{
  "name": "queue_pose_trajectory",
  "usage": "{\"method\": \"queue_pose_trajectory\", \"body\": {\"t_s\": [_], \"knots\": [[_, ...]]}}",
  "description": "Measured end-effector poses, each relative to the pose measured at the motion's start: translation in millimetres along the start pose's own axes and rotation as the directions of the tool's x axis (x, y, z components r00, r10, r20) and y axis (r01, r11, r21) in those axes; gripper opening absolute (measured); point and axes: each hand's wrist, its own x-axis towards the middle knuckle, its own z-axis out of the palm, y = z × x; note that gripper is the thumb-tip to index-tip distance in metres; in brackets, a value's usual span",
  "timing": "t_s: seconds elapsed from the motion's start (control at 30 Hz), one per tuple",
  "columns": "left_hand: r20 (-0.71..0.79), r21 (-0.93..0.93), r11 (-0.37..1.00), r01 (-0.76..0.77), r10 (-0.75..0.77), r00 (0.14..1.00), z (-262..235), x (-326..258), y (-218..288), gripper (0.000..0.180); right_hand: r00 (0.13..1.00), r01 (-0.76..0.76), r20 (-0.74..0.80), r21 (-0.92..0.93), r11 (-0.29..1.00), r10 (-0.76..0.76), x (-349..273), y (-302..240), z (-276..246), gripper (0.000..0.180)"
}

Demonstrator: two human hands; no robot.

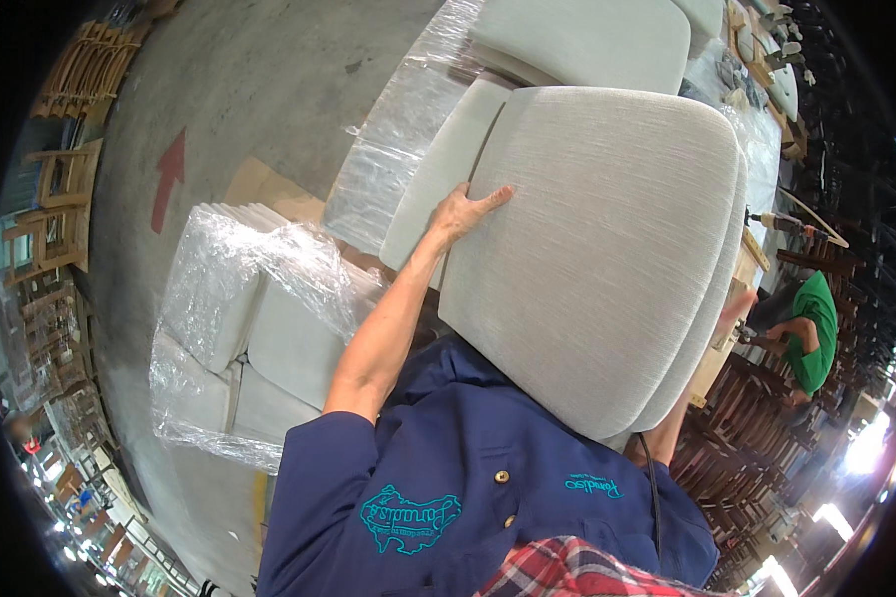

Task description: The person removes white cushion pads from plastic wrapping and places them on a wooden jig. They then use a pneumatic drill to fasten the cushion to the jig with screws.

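A light grey upholstered seat cushion (587,249) fills the middle, tilted against my torso, with a second matching cushion (732,259) directly beneath it. My left hand (471,211) grips the upper cushion's left edge, thumb lying on the fabric and fingers going round the side. Past the right edge shows my right hand (735,304), blurred and partly covered by the cushions; its forearm runs up behind them. Another grey cushion (418,189) lies just left of the pair. Farther off, more grey cushions (597,45) rest on a plastic-covered surface (378,149).
Plastic-wrapped grey cushions (289,343) stand to my left beside brown cardboard (269,189). A red arrow (169,177) marks the concrete floor (259,85). Wooden frames (55,199) line the far left. At right, a person in green (811,333) stands by dark wooden chair parts (742,418).
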Motion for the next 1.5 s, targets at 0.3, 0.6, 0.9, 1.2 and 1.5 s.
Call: {"method": "queue_pose_trajectory", "body": {"t_s": [0.3, 0.6, 0.9, 1.2, 1.5], "knots": [[0.111, 0.053, 0.992, -0.115, 0.109, 0.988, 5, -12, 25, 0.119, 0.729, -0.496, -0.677, -0.424, 0.757, 0.099, -27, -16, -101, 0.111], [0.192, 0.177, 0.966, -0.191, 0.156, 0.969, 11, -41, 55, 0.113, 0.555, -0.583, -0.830, -0.436, 0.686, -0.057, -18, 29, -89, 0.109], [0.358, -0.344, 0.935, 0.087, 0.045, 0.933, 18, -28, 18, 0.130, 0.604, -0.627, -0.786, -0.365, 0.688, 0.132, -8, 22, -72, 0.095], [0.431, -0.556, 0.813, 0.172, 0.105, 0.896, 14, -33, 12, 0.082, 0.637, -0.591, -0.769, -0.441, 0.675, 0.056, -9, 28, -35, 0.094], [0.237, -0.332, 0.943, -0.005, 0.088, 0.967, -114, -76, 118, 0.084, 0.701, -0.399, -0.713, -0.384, 0.833, 0.007, 28, 71, 17, 0.093]]}}
